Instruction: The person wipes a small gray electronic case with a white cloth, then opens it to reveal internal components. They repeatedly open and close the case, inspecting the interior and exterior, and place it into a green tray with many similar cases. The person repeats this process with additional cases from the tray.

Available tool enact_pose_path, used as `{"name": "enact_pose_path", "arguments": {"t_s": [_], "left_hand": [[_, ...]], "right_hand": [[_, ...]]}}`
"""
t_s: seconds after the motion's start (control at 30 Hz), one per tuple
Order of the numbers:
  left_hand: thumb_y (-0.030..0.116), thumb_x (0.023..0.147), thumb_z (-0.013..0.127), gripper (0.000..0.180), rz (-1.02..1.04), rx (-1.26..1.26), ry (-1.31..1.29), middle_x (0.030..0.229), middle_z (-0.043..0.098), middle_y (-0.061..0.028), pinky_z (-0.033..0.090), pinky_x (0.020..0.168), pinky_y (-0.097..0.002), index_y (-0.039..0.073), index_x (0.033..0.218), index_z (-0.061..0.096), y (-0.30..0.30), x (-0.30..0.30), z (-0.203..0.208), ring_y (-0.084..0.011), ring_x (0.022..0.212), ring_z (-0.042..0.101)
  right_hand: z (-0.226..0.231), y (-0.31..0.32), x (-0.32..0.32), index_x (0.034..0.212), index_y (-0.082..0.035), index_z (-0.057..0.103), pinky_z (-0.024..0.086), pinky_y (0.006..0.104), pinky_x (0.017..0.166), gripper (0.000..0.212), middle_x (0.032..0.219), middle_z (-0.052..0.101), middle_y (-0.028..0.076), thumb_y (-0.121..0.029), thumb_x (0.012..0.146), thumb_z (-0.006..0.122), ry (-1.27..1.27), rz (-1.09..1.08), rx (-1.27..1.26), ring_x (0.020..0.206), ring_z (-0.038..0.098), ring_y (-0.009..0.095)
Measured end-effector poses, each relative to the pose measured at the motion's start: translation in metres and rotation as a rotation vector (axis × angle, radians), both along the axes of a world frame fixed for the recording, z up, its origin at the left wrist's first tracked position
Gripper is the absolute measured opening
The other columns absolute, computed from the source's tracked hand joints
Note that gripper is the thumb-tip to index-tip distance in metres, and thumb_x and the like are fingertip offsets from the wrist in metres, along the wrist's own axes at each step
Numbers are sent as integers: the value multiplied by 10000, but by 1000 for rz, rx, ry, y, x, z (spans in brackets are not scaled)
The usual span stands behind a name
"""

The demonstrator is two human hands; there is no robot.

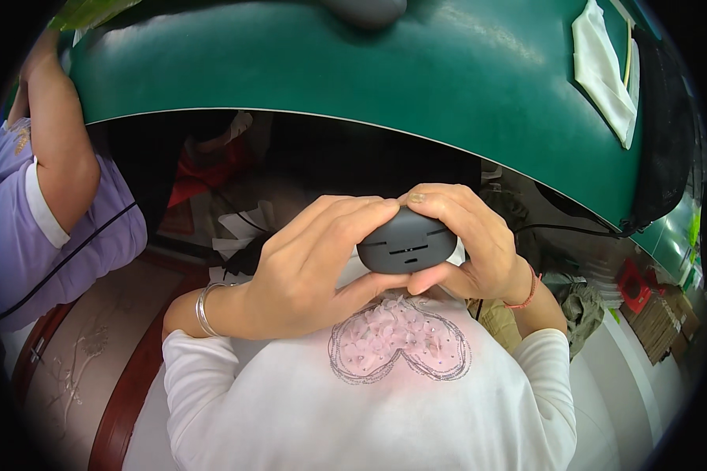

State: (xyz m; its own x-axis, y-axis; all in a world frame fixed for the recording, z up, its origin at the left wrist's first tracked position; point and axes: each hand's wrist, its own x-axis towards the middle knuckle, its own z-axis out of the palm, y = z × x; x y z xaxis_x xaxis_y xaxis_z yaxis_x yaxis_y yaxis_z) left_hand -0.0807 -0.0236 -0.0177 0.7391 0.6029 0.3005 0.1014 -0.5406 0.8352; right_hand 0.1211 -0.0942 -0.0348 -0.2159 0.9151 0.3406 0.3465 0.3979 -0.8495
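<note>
Close in front of my chest, both hands hold a small dark grey rounded case (411, 245) between them. Thin slots and a small dark opening show on the side facing up. My left hand (310, 255), below a silver bangle, has its fingers over the top left and its thumb under the lower edge. My right hand (475, 243), with a red string bracelet at the wrist, grips the other end in the same way. The fingertips nearly meet along the top, and the thumbs come close together at the bottom. The case's far side is hidden.
A green-topped table (306, 71) curves across ahead. On it lie a dark rounded object (367, 9), a white cloth (602, 74) and a black mesh bag (664, 149) with a cable. Another person's arm (59, 141) reaches over its left end. Cardboard (660, 326) stands at lower right.
</note>
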Motion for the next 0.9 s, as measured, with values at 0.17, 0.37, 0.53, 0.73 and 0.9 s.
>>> {"name": "enact_pose_path", "arguments": {"t_s": [0.17,0.37,0.53,0.73,0.9], "left_hand": [[99,615,814,585,5,-6,43,963,627,-193,524,656,-343,-83,1100,543,-7,0,-5,-320,782,623],[80,632,786,538,15,-38,71,916,618,-192,503,625,-350,-98,1082,550,-19,-6,-14,-313,723,598],[110,646,781,508,21,-64,43,846,606,-171,480,577,-337,-92,1056,559,-24,-9,-27,-288,663,566],[150,668,774,477,18,-82,39,831,611,-163,468,552,-324,-86,1030,572,-32,-13,-35,-272,626,560],[196,676,789,494,-68,-196,91,813,616,-169,466,535,-329,-87,1024,584,-34,-20,-32,-259,594,561]], "right_hand": [[-5,-7,-6,1148,91,534,533,367,756,657,1018,603,222,-358,722,755,-8,-23,-36,873,633,344],[-13,-17,-16,1135,87,538,537,357,693,633,956,616,219,-355,737,755,-1,-56,-26,806,639,334],[-30,-29,-25,1124,88,541,529,348,640,599,917,621,217,-337,761,756,56,-89,-31,745,632,314],[-38,-43,-34,1114,93,540,521,340,619,571,894,623,217,-300,762,759,118,-108,-53,713,622,305],[-40,-51,-36,1110,100,538,519,347,611,562,866,620,214,-283,760,756,123,-83,-113,691,618,304]]}}
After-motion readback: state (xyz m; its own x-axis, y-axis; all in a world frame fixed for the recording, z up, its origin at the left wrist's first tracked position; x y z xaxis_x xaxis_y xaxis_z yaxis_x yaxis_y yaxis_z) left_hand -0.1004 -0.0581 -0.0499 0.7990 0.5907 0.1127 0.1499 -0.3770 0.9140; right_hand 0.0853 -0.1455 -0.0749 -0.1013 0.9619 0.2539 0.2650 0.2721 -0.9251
